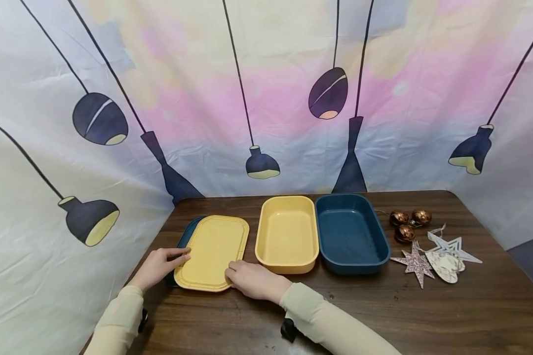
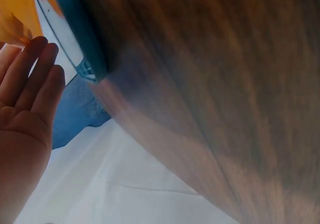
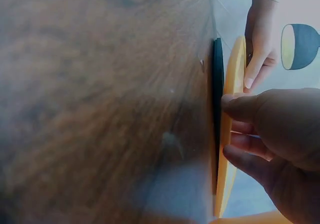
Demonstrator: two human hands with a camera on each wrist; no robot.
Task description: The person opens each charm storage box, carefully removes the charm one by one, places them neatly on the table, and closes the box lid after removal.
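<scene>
A yellow rectangular lid [image 1: 215,246] with rounded corners lies over a dark blue lid [image 1: 190,230], which shows along its left side. At the yellow lid's left edge, my left hand [image 1: 157,266] holds it with thumb and fingertips. My right hand [image 1: 257,281] grips the opposite edge near its front corner. In the right wrist view the yellow lid [image 3: 231,109] sits tilted just above the blue lid [image 3: 217,109], with my right thumb and fingers on its rim. The left wrist view has several fingers of my left hand [image 2: 27,94] extended beside the lids.
A yellow box [image 1: 286,268] and a dark blue box [image 1: 355,268], both lidless, stand side by side on the wooden table [image 1: 248,325]. At the right lie brown shiny baubles [image 1: 404,233], a pink glitter star [image 1: 415,265], a white star [image 1: 459,249] and a white heart [image 1: 446,266].
</scene>
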